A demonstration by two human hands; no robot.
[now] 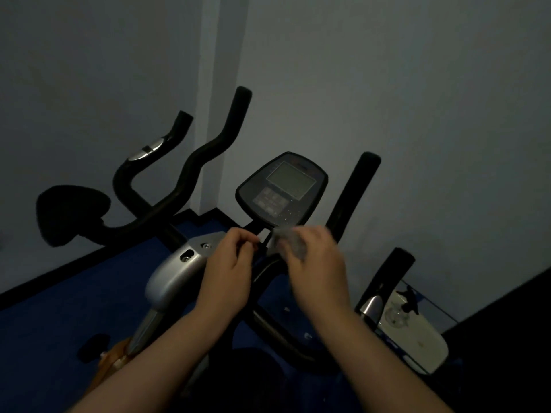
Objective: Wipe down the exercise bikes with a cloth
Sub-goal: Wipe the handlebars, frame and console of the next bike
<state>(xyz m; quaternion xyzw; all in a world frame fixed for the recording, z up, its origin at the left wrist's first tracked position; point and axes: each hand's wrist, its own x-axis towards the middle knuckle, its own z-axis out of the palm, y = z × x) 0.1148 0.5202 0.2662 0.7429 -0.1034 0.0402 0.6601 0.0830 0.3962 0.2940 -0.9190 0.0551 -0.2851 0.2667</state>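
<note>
Cloth (290,244): small, pale, blurred, bunched just below the console (283,189). Likely light, limp, easily crumpled; best pinched by an edge or balled in the palm. Right hand (316,263) curled round it, fingers (293,248) partly closed. Left hand (231,260) beside it, fingertips pinched together, on what, cannot tell. Dim room, blue floor (59,308) beneath the console, grey wall (417,114) behind.
</note>
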